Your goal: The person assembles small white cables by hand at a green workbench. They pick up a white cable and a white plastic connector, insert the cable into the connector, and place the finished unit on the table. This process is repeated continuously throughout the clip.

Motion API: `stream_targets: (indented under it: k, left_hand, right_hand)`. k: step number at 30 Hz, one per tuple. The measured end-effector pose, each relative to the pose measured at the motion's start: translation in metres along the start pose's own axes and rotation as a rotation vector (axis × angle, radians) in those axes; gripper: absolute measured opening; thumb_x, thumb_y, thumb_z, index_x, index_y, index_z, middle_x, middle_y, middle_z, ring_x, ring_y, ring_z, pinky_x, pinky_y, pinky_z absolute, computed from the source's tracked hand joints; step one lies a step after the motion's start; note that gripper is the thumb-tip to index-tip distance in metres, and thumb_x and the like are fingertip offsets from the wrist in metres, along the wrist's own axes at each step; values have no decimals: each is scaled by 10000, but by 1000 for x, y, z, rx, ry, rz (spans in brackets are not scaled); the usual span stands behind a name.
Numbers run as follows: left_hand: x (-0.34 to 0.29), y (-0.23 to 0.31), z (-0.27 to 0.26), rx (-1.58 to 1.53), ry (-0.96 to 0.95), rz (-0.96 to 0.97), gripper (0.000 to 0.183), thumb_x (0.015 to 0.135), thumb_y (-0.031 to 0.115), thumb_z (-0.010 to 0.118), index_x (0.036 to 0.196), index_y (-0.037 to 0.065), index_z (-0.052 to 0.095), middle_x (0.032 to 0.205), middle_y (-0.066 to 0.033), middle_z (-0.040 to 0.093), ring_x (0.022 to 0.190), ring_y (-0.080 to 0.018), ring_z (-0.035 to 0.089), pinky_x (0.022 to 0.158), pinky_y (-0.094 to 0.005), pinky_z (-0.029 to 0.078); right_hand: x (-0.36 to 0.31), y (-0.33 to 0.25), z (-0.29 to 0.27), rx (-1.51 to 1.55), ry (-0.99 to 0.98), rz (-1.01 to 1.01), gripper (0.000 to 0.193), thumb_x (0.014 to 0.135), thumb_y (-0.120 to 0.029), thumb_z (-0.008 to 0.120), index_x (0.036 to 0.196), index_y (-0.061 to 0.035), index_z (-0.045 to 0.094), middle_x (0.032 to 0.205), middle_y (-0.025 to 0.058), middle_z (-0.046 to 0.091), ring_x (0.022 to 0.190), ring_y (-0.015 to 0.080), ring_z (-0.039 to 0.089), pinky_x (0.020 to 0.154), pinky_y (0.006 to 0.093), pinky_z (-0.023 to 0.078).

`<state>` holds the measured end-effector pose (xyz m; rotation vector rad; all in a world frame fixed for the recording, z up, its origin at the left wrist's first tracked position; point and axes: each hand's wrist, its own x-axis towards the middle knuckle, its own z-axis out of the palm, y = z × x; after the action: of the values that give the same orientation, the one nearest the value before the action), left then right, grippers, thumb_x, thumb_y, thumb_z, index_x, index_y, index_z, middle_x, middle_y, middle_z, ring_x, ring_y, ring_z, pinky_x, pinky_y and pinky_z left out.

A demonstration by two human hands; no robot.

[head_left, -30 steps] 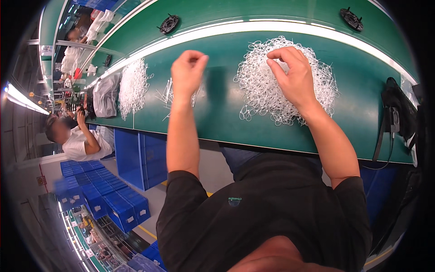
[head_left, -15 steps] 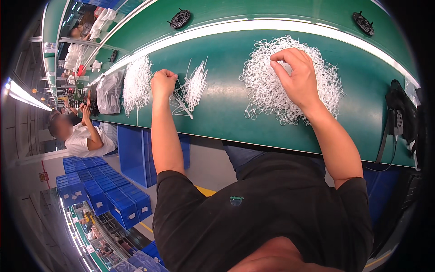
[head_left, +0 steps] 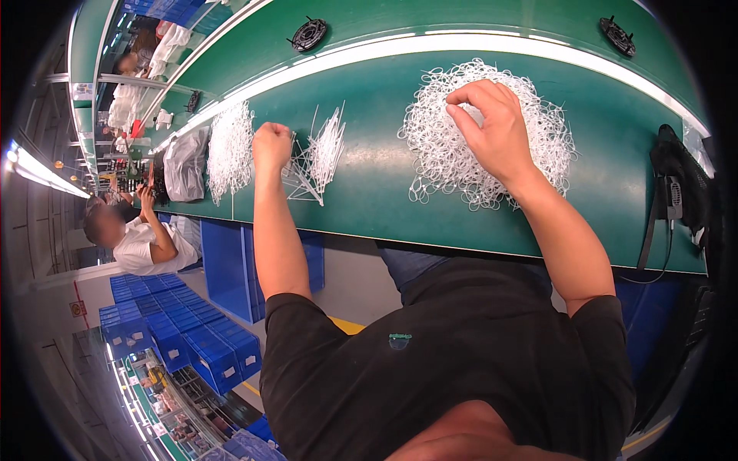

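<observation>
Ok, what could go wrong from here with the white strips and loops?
Two risks, as I see it:
1. The left hand is between the left pile of strips and the small splayed bunch, so a sideways brush might scatter or mix them.
2. The right hand is over the looped pile; its loops overlap, so lifting one might drag others.

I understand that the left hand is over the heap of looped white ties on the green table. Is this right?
Not quite: in the head view it is the right hand that is over the heap of looped white ties on the green table.
</observation>
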<state>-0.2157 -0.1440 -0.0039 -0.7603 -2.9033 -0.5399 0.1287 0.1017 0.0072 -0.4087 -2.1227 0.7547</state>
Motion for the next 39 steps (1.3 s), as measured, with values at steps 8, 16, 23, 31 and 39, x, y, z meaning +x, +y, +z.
stream_targets:
  k: [8, 16, 23, 31, 39]
  left_hand:
    - [-14, 52, -30, -1000, 28, 111, 100, 1006, 107, 590, 1014, 8, 585, 874, -69, 652, 648, -92, 540, 569, -227, 442]
    - [-97, 179, -5, -1841, -561, 239, 63, 1013, 52, 560, 1060, 10, 559, 1005, -139, 663, 762, -163, 623, 656, -289, 531]
    - [-116, 203, 26, -1735, -624, 220, 85, 982, 7, 591, 1063, -18, 586, 993, -137, 673, 787, -160, 648, 684, -298, 574]
    - [-129, 204, 44, -1663, -586, 213, 97, 979, 26, 617, 1053, -33, 595, 906, -121, 683, 753, -150, 665, 657, -281, 593]
    - [-126, 203, 46, -1721, -495, 157, 85, 977, 21, 618, 1040, -35, 601, 907, -126, 685, 741, -156, 669, 650, -289, 599]
  right_hand:
    - [-1, -5, 3, 105, 63, -21, 98, 841, -118, 725, 926, -76, 700, 953, 70, 691, 924, 286, 633, 895, 406, 463]
    - [-6, -21, 1, 380, -58, 28, 236, 826, -85, 757, 1042, -46, 672, 994, 109, 704, 889, 249, 686, 774, 342, 552]
    - [-5, -12, 2, 357, 37, 51, 157, 865, -26, 679, 1021, -33, 662, 871, 91, 700, 790, 208, 694, 702, 320, 553]
    - [-8, -16, 12, 502, 152, 201, 158, 862, -68, 676, 1016, -32, 673, 811, 98, 701, 716, 210, 685, 646, 317, 549]
    - [-7, -18, 10, 371, 65, 157, 66, 849, -86, 662, 864, -61, 721, 786, 80, 708, 681, 232, 694, 606, 326, 547]
